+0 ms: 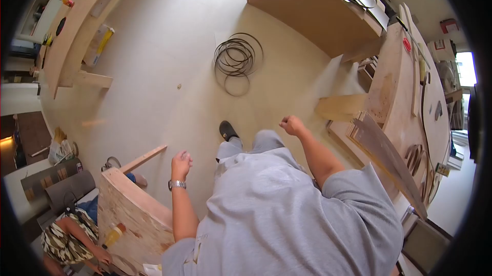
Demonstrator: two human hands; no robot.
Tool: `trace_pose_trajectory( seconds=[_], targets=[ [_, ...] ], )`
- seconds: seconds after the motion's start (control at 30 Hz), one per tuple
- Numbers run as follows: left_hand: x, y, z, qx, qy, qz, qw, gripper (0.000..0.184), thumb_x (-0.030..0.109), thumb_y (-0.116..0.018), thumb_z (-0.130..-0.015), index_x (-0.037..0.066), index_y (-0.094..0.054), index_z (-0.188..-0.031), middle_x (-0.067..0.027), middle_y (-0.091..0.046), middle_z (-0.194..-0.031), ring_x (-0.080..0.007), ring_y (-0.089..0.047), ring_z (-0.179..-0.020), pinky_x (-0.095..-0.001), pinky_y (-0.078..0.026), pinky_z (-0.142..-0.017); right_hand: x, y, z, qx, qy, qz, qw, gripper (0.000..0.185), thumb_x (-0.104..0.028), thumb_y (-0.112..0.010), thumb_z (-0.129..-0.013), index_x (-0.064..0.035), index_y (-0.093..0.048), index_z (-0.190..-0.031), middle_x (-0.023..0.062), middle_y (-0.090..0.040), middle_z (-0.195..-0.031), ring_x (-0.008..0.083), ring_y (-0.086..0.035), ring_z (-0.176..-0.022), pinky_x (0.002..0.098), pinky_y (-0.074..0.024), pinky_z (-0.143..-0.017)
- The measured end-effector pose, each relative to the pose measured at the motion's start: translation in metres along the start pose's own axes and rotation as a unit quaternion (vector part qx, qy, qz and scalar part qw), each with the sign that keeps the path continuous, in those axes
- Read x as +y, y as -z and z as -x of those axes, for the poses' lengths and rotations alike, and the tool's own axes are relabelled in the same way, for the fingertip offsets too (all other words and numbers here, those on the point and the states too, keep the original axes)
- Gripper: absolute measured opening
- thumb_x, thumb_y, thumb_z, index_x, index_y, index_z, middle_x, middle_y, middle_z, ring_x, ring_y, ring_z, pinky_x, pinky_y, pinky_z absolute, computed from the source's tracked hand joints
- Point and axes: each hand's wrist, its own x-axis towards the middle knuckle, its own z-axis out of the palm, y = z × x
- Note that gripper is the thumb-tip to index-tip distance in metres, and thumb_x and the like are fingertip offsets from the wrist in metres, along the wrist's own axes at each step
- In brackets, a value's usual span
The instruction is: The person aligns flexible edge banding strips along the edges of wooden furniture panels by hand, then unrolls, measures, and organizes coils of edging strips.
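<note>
Grey cloth of one shirt (pixel 302 214) comes closest, behind the two grips. Left grip (pixel 182 165): half open, its fingers loosely bent; one watch (pixel 178 184) circles the wrist. Right grip (pixel 292 125): fingers folded inward, and I cannot tell whether anything sits inside. Nearest the left grip is one bar (pixel 144 159), to its left and apart from it, beside one panel (pixel 134 194). Nearest the right grip is one block (pixel 341 107), to its right, also apart. One shoe (pixel 228 131) shows on the floor (pixel 154 45) between the grips. Ahead of both grips lies one coil (pixel 236 60) of thin dark strip, its loops overlapping too closely to count. One small scrap (pixel 179 86) and, farther off, one pack (pixel 98 46) lie ahead of the left grip. Well right of the right grip, one tabletop (pixel 402 117) carries one red item (pixel 407 44) and one wound band (pixel 414 158); one brown board (pixel 382 140) stands out nearer that grip. Behind and left of the left grip are one bottle (pixel 114 235) and one other person (pixel 69 230) in patterned shorts.
</note>
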Motion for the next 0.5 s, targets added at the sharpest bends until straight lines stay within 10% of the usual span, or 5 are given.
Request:
trace_pose_trajectory(
  seconds=[0.5],
  targets=[
    [0.141,-0.068,-0.147,-0.068,0.012,-0.084,0.994,0.029,0.009,-0.055,-0.089,-0.007,-0.055,-0.114,-0.0067,-0.061,-0.072,-0.0101,-0.058,-0.061,-0.0245,-0.049,-0.053,-0.040,0.038,-0.206,0.051,-0.104,0.007,0.993,0.067,-0.041,-0.067,-0.077,0.0027,-0.050,-0.124,0.0218,-0.056,-0.119,0.0340,-0.054,-0.110,0.0393,-0.0437,-0.094]
  ],
)
